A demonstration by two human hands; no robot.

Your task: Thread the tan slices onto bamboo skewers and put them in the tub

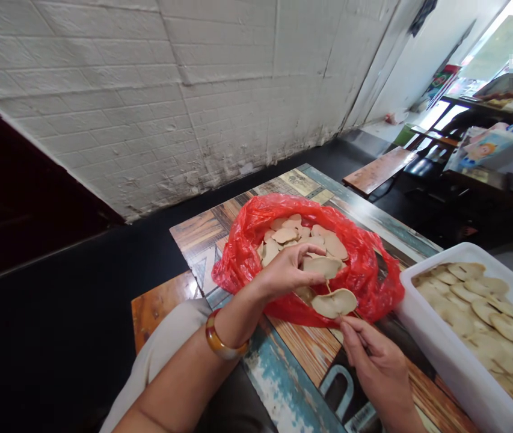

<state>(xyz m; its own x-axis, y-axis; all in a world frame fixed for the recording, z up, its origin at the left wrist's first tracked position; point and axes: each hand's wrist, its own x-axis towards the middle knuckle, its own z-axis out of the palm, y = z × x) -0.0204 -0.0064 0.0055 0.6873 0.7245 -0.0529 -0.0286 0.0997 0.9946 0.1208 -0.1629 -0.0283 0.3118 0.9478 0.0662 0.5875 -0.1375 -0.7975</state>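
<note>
A flat, oval, pale tan slice (323, 268) was held by the left hand (294, 267), pinched with the thumb below and the fingers above. A thin, straight, tan stick (328, 285) was pinched by the right hand (380, 361), with thumb and fingers pressed together on its low end. A second slice, pale tan and curved like a bean (335, 304), was stuck on the stick, just past the right fingertips. The stick's tip poked out near the slice in the left hand. Whether the two touched could not be told.

Under and beyond the left hand, a crinkled, red plastic bag (242, 246) was spread out, and more loose slices (332, 243) were seen in it. To the right of the right hand, a deep, white plastic tub (432, 349) was seen, with many slices heaped inside.

The step in hand seemed to be putting slices on the stick, one by one. For the next move, the held slice likely needed to be lined up and pushed onto the tip, with the left fingers kept clear of the point.
</note>
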